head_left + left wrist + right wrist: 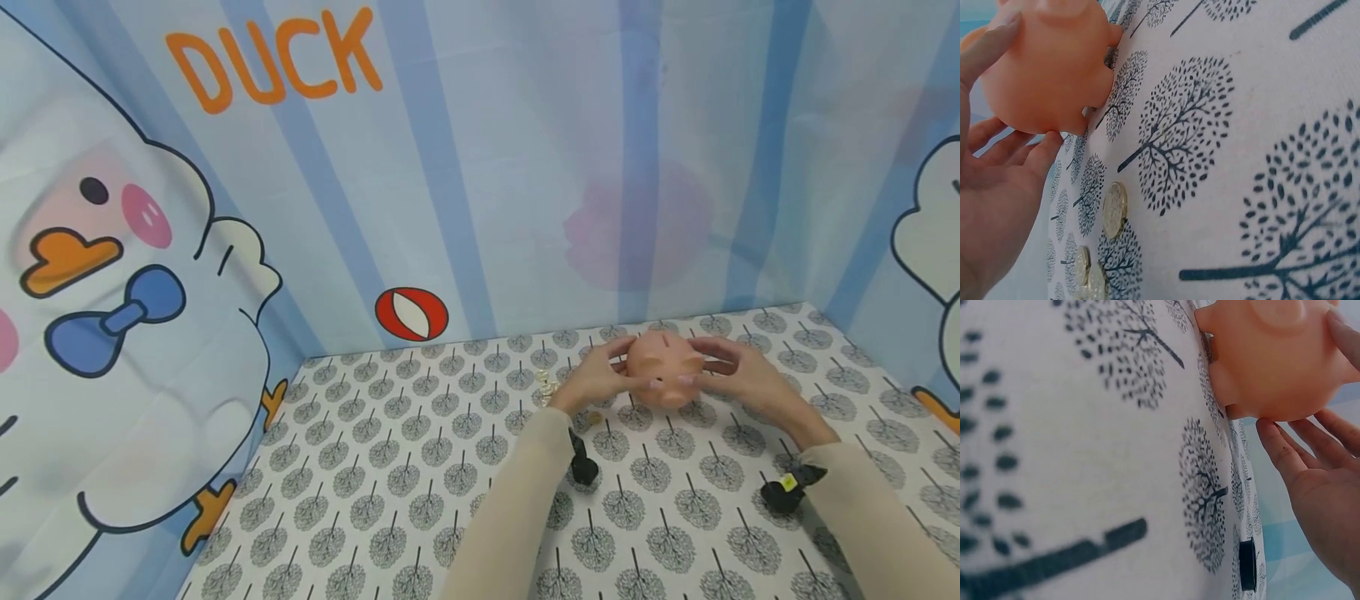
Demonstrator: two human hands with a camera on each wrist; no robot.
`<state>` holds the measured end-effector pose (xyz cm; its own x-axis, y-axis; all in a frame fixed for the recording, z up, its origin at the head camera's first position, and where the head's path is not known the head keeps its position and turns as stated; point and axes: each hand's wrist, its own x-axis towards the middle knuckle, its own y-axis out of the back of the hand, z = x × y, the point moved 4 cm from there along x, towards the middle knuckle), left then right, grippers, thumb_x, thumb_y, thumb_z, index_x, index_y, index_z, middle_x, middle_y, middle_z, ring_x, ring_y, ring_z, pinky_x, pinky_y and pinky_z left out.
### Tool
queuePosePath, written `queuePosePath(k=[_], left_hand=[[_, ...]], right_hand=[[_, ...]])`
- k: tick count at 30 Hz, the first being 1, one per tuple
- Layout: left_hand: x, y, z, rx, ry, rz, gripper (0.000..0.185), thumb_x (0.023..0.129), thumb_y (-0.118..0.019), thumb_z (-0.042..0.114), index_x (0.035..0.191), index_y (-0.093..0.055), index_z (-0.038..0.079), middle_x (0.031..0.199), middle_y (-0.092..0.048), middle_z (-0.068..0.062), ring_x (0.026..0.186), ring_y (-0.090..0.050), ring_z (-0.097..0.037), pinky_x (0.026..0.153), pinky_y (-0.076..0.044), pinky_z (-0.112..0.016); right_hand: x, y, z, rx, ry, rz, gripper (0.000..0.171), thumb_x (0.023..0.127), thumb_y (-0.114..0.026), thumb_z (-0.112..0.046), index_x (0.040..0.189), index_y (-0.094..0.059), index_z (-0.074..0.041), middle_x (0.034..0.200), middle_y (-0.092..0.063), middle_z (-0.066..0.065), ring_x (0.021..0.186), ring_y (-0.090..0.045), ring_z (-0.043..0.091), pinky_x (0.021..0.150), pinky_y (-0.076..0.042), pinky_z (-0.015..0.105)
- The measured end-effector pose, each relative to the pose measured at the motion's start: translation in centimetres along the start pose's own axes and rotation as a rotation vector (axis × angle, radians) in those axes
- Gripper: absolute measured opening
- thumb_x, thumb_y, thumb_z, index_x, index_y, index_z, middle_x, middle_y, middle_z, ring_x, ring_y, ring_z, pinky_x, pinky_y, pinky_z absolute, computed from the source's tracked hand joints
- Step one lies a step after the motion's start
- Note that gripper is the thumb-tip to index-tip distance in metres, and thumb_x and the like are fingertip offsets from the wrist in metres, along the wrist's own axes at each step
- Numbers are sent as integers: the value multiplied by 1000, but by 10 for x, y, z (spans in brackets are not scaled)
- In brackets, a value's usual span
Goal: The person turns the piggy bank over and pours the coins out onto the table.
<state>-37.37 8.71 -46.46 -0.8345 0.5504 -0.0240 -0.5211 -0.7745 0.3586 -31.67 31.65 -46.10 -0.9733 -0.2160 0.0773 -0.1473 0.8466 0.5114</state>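
An orange-pink piggy bank (pixel 663 367) with a slot in its top is held between both hands, its snout towards the person. The left hand (pixel 600 379) grips its left side, thumb on the front and fingers reaching round behind. On the other side the right hand (pixel 738 379) holds it the same way. In the left wrist view, the piggy bank's feet are right at the tablecloth. A gold-coloured coin (pixel 1115 209) lies near the left hand, with several more coins (pixel 1096 282) farther along the cloth.
The cloth (pixel 420 500) has a tree pattern. Behind it hangs a striped curtain (pixel 517 167) with a cartoon duck at the left. A small black object (pixel 1247 565) shows beyond the right hand in the right wrist view. Both wrists wear black cameras.
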Motion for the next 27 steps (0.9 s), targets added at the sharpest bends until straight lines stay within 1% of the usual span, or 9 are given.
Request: queuePosePath(k=[6,8,11,14,16,20,22,24,27], left_hand=[[-4,4,4,77,27,12,92,88,-86,27,165,-36,22,165,-48,-6,145,-55,-26,117,-53,-40],[-7,8,8,108,23,17,88,91,-84,29,165,-36,21,161,-51,-9,144,-56,-28,114,-55,-40],[-12,19,16,159,3,39,80,95,-79,35,163,-39,18,155,-56,-10,140,-59,-30,107,-59,-38],[-20,32,23,216,-15,64,73,97,-75,44,157,-46,15,152,-58,-9,136,-62,-28,103,-61,-35],[-26,41,27,244,-19,80,67,97,-74,48,150,-52,13,149,-60,-8,133,-63,-27,101,-61,-34],[-45,61,36,342,-40,80,54,100,-70,48,136,-58,9,143,-62,-9,130,-64,-27,105,-59,-36],[-55,72,39,406,-58,75,50,102,-68,46,135,-59,10,141,-63,-9,131,-63,-28,107,-58,-38],[-65,82,43,481,-80,69,49,103,-67,44,136,-60,10,141,-63,-9,131,-62,-30,110,-56,-41],[-84,100,44,612,-106,64,54,103,-66,46,143,-58,11,146,-61,-8,135,-60,-30,114,-54,-44]], right_hand=[[-1,0,0,-30,-3,-12,79,101,-72,-36,163,-34,-4,164,-39,28,142,-51,49,94,-54,12],[-3,2,0,-62,-15,-3,78,102,-70,-39,163,-35,-5,165,-40,26,142,-52,49,97,-55,17],[-5,7,-2,-101,-22,31,76,104,-66,-42,163,-36,-6,165,-41,25,143,-51,48,107,-58,39],[-7,11,-9,-122,-10,49,73,107,-61,-42,163,-34,-4,164,-39,28,145,-45,53,113,-47,67],[-10,14,-15,-134,-4,54,71,109,-56,-42,163,-33,-3,164,-38,30,145,-42,56,111,-42,75],[-17,20,-33,-155,22,60,65,113,-47,-39,163,-32,-1,163,-37,32,145,-38,60,107,-41,78],[-20,24,-43,-171,30,68,64,113,-45,-39,162,-32,0,162,-37,33,144,-38,61,107,-42,77],[-22,27,-53,-191,35,78,66,112,-49,-40,162,-32,0,161,-38,33,143,-39,61,107,-43,76],[-26,30,-66,-220,49,99,72,108,-60,-38,162,-32,-1,161,-39,32,140,-44,58,107,-45,74]])
